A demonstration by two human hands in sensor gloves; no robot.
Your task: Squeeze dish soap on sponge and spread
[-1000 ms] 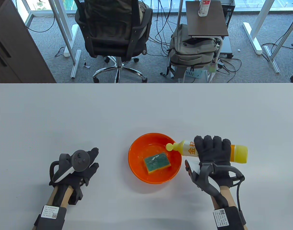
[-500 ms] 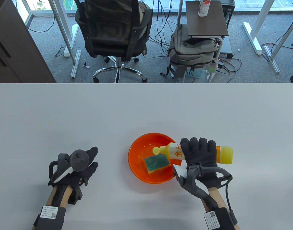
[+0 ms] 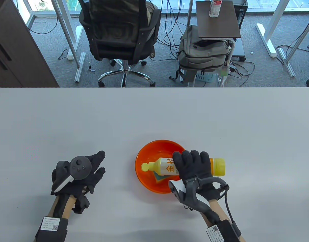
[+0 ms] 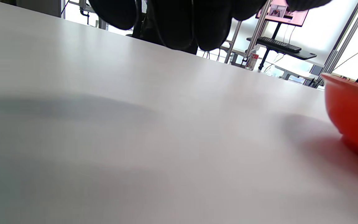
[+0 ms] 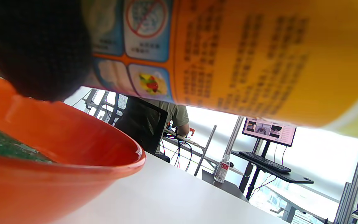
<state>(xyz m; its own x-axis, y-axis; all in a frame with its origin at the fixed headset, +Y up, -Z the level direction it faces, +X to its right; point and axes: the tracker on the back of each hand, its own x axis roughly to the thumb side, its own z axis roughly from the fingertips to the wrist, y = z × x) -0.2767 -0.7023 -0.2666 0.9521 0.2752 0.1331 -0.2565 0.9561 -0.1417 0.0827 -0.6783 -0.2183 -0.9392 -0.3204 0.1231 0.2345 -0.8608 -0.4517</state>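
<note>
Yellow dish soap bottle (image 3: 167, 167) lying sideways above orange bowl (image 3: 144, 176), lower centre of frame, cap pointing frame-left. Green-and-yellow sponge (image 3: 158, 177) inside bowl, mostly hidden beneath bottle. Right hand (image 3: 193, 166) wrapped around bottle's middle, gripping from above; bottle base sticking out frame-right. Left hand (image 3: 90, 167) resting at lower left, well apart from bowl, fingers loosely spread, holding nothing. White table (image 3: 154, 116) beneath. Office chair (image 3: 119, 30) and grey backpack (image 3: 202, 54) in upper background.
</note>
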